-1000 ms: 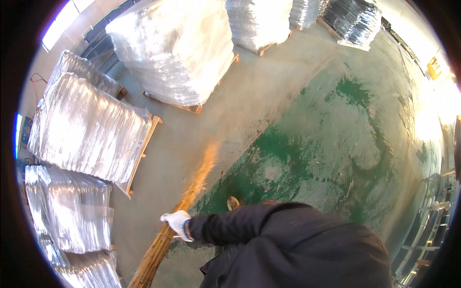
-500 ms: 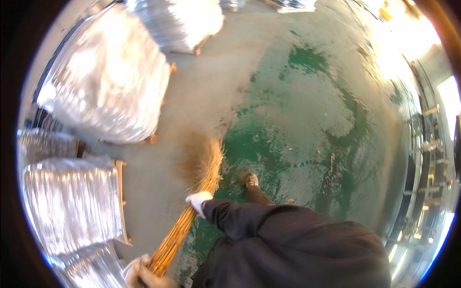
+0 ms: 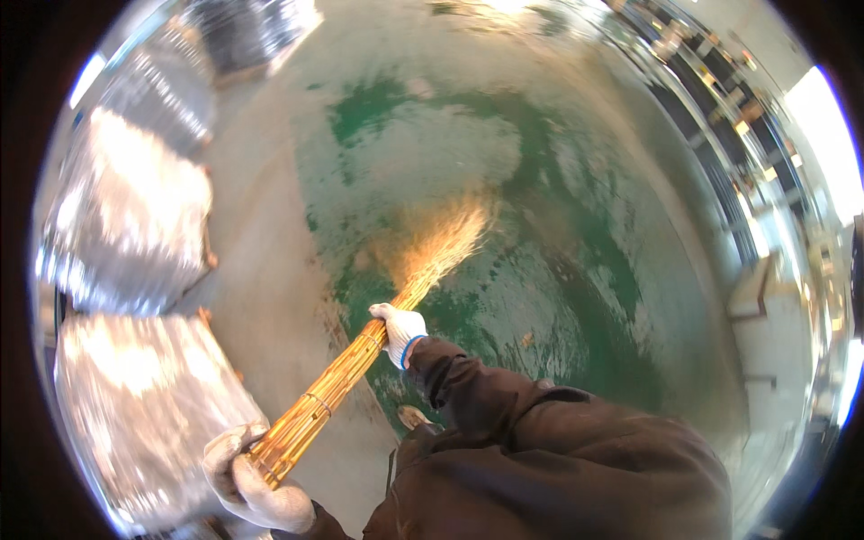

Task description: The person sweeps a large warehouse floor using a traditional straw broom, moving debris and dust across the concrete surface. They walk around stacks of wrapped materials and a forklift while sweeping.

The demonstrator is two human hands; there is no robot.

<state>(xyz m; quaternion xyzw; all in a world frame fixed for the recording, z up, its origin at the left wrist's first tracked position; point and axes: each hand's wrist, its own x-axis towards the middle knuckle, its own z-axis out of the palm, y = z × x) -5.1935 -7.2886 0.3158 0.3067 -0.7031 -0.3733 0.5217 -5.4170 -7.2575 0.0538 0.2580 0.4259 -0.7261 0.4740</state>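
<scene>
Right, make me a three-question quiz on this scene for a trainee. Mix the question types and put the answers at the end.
1. Multiple choice. Compared with the left hand, the right hand grips the broom:
A) closer to the bristles
B) farther from the bristles
C) at the same spot

2. True or false: the right hand is bare.

3. Fill in the missing colour: the bristles are over a floor patched with grey and ____.

Key:
1. A
2. False; it wears a white glove.
3. green
</scene>
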